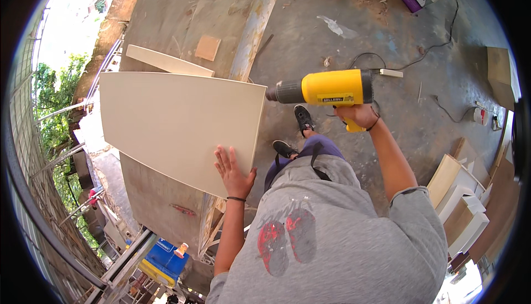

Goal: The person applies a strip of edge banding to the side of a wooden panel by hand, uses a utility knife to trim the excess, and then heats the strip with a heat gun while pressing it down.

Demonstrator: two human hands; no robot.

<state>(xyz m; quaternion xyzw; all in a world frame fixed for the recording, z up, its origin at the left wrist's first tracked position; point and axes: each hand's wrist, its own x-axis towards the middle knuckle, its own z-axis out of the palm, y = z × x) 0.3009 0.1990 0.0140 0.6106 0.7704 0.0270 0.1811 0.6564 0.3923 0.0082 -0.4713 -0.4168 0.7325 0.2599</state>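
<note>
A grey short-sleeved shirt [359, 237] printed with two sole shapes [273, 249], grey and red; purple trousers [327, 146]; black shoes [285, 148] with pale edges; two thin, dark wristbands [236, 199].

Tbl [182, 5] holds lg panel [171, 119], cream strip [157, 59] & sm tan block [208, 47].

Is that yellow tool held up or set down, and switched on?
The heat gun is held up: right hand round its handle, nozzle toward the cream board. Whether it's on, cannot tell.
</note>
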